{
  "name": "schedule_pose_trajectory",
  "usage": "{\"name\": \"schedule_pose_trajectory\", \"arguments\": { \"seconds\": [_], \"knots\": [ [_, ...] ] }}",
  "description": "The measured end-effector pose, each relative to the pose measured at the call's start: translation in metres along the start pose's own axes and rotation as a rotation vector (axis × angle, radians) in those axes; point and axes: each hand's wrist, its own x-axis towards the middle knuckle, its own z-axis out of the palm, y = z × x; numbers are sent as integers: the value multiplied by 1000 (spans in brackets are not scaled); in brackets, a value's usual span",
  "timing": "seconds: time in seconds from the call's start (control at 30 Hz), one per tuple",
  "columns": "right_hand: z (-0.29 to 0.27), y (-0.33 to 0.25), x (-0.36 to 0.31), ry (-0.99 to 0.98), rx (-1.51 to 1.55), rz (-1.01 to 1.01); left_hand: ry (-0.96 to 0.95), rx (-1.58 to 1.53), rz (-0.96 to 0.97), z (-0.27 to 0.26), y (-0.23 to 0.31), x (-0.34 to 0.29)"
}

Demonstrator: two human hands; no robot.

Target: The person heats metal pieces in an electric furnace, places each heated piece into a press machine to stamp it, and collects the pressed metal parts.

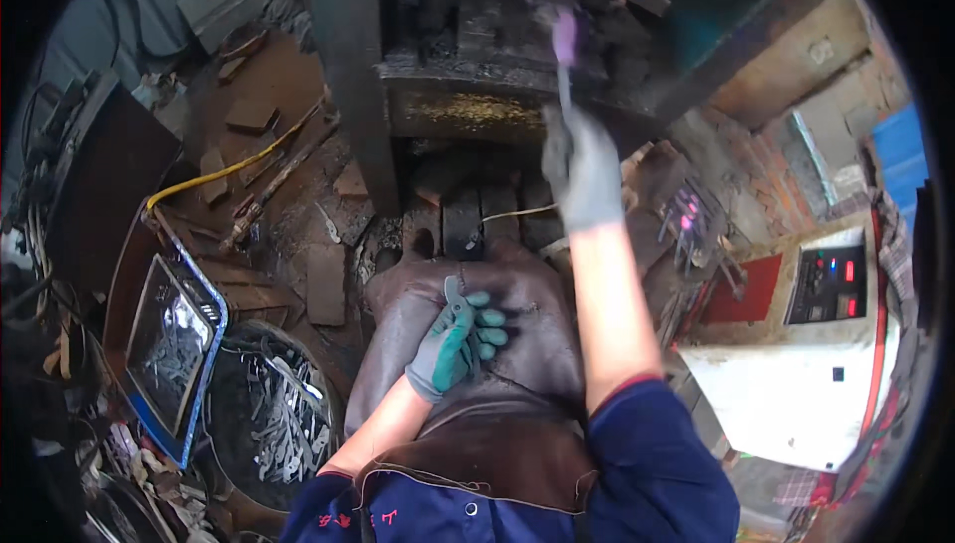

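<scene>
My left hand (pixel 463 339), in a grey and green glove, lies palm up over my apron. Its fingers curl around a flat grey metal blank (pixel 455 294) that has a rounded end and a small hole. My right hand (pixel 589 170), in a grey glove, reaches forward, closed on a narrow metal piece (pixel 564 86). The far end of that piece glows pinkish purple and is blurred, beside the dark block of a press (pixel 497 41). I cannot tell whether it touches the block. My right fingers are partly smeared by motion.
At the left a round tub (pixel 224 444) holds several flat metal blanks, next to a tilted blue-edged tray (pixel 214 344). A white control box (pixel 786 394) stands at the right. Near it lie pieces with pink glowing ends (pixel 686 210). A yellow hose (pixel 234 170) crosses the floor.
</scene>
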Motion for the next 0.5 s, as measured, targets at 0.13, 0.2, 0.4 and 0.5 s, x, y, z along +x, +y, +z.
{"name": "schedule_pose_trajectory", "arguments": {
  "seconds": [0.13, 0.2, 0.4, 0.5],
  "knots": [
    [52, 18, -83, -357, -568, -98, -79, 42, -76, 10, 1, 9],
    [108, 34, -84, -745, -373, -295, -176, 47, -102, -29, -23, 4],
    [-7, 42, -85, -348, -39, -69, 76, -94, -57, 5, -5, 7],
    [-166, 67, -87, 205, 500, -69, 102, 100, -24, 4, -8, 9]
  ]
}}
